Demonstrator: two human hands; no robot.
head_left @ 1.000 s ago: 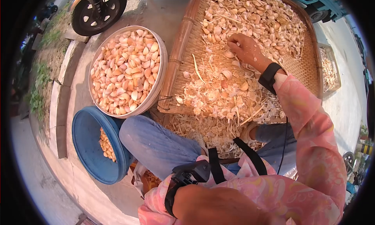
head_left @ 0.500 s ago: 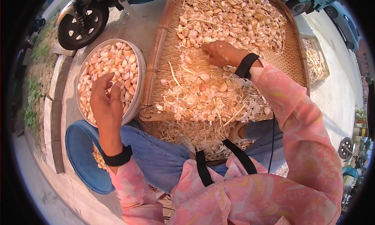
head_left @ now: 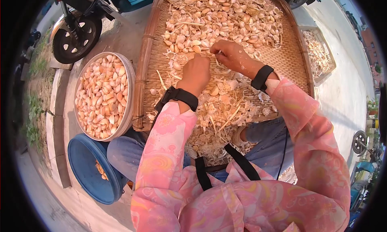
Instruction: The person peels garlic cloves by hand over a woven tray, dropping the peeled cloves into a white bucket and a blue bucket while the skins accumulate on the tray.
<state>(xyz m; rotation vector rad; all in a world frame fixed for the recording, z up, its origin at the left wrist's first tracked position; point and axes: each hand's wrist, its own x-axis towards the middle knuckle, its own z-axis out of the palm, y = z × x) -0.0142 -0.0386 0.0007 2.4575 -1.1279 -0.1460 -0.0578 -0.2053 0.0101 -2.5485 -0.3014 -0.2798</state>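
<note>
Both hands are over a woven bamboo tray [head_left: 296, 56] spread with garlic cloves and dry skins. My left hand [head_left: 196, 74] is closed, back upward, at the near edge of the garlic clove pile [head_left: 225, 20]; its fingertips are hidden beneath it. Just right of it, my right hand [head_left: 233, 58] has its fingers curled in a pinch, with bits of skin stuck to its back. Whatever lies between the fingers of either hand is too small or hidden to name. Papery garlic skins [head_left: 223, 105] and thin stalks lie heaped nearer my body.
Left of the tray stands a white bucket [head_left: 131, 87] full of garlic cloves. In front of it is a blue bucket [head_left: 82, 165] with a few cloves. A crate of garlic scraps [head_left: 318, 56] sits on the right. A vehicle's wheel [head_left: 78, 38] is at upper left.
My left hand has moved right from above the white bucket to the tray, beside my right hand, and its fingers have closed. My right hand stays over the tray, fingers still curled.
</note>
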